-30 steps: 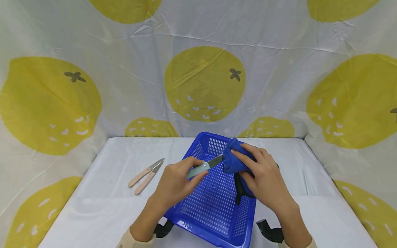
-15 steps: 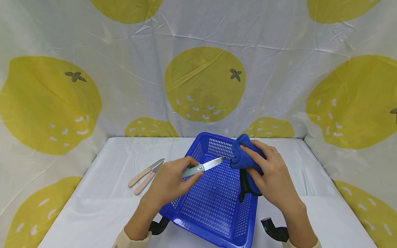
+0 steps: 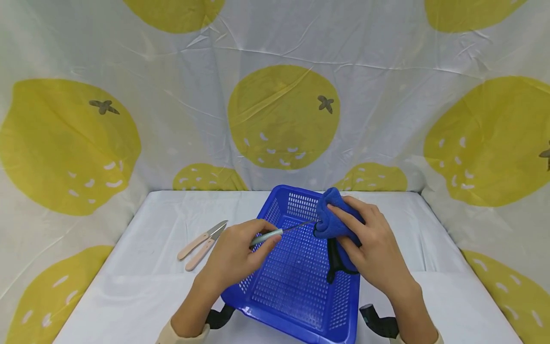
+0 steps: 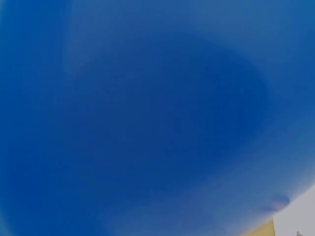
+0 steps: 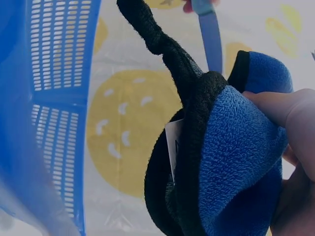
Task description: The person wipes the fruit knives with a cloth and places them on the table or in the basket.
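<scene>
My left hand pinches a small knife by its pale blue-green handle, above the blue basket. Seen from the head, the blade is almost edge-on, and its tip meets the left side of a bunched blue cloth with black trim. My right hand grips that cloth over the basket's right side, a black-edged end hanging below. In the right wrist view, the knife blade runs down to the cloth, which hides its end. A blurred blue surface fills most of the left wrist view.
Beneath both hands stands a blue perforated plastic basket, set at an angle on the white-covered table. Two pink-handled knives lie to its left. Behind is a lemon-patterned curtain.
A second ago the cloth covered the blade's end. It then moved right, off the blade, and has come back left to the tip. The blade has turned from flat side showing to edge-on.
</scene>
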Motion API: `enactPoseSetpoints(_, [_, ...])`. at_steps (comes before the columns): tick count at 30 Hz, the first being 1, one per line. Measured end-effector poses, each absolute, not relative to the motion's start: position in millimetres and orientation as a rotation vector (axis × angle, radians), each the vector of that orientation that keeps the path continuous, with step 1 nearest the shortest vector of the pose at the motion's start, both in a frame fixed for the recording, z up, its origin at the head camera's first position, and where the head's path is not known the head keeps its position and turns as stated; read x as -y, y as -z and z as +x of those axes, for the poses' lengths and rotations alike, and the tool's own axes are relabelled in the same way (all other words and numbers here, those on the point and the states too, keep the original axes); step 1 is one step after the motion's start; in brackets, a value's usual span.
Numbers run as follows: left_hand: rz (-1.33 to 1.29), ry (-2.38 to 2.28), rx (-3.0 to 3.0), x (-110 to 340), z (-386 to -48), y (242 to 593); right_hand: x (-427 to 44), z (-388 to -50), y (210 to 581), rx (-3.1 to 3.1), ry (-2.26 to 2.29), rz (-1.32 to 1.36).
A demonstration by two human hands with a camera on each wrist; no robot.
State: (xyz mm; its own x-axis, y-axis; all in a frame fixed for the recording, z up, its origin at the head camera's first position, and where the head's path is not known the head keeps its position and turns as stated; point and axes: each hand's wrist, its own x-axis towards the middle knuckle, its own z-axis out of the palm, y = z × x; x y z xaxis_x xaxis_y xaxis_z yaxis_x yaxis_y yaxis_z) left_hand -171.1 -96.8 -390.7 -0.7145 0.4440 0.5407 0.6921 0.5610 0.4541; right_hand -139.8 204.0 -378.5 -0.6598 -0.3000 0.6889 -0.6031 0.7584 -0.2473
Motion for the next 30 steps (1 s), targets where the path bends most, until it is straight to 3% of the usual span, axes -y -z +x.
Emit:
enactPoseSetpoints(15, [-0.9, 1.235, 2.392, 90.0, -173.9, 395.2, -186.3, -132.9, 377.0, 2.342, -0.598, 0.755])
enactPoseSetpoints(30, [-0.945, 1.04, 2.435, 85.4, -169.1, 394.8, -182.1, -129.1, 377.4, 2.417, -0.564, 0.812])
